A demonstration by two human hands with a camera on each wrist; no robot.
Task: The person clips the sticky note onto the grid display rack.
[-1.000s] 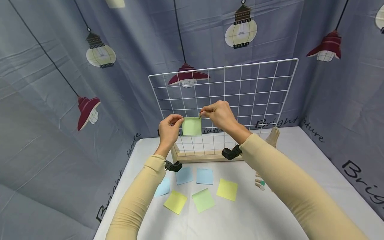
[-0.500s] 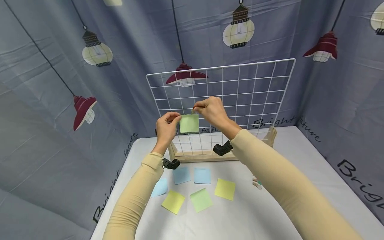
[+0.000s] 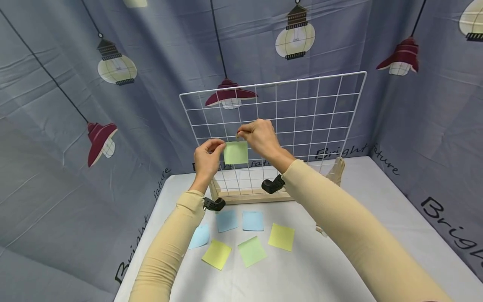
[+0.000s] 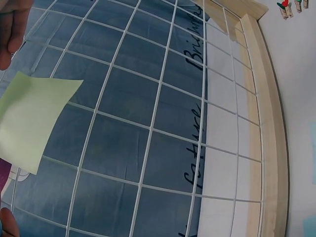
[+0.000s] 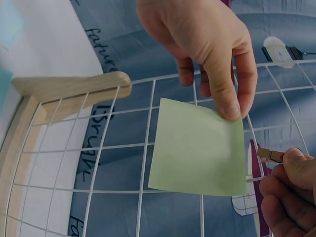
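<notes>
A green sticky note point(image 3: 235, 152) hangs upright in front of the white wire grid point(image 3: 294, 110). My left hand point(image 3: 206, 158) pinches its upper left corner between thumb and forefinger, as the right wrist view shows with the note point(image 5: 200, 148) face on. Just above the note's top edge, my right hand point(image 3: 260, 136) holds a small wooden clothespin point(image 5: 270, 155) by its tail between thumb and finger. The clothespin's tip points toward the grid wires, apart from the note. In the left wrist view only fingertips of the hands show at the left edge.
On the white table lie blue notes point(image 3: 253, 221), yellow notes point(image 3: 281, 237) and another green note point(image 3: 252, 251). A wooden base point(image 3: 256, 196) carries the grid. More clothespins point(image 4: 285, 9) lie at the right, partly behind the right sleeve point(image 3: 339, 218) in the head view.
The right hand has moved left and up with the clothespin, from the note's right corner to above its top edge. The left hand still holds the note, slightly higher.
</notes>
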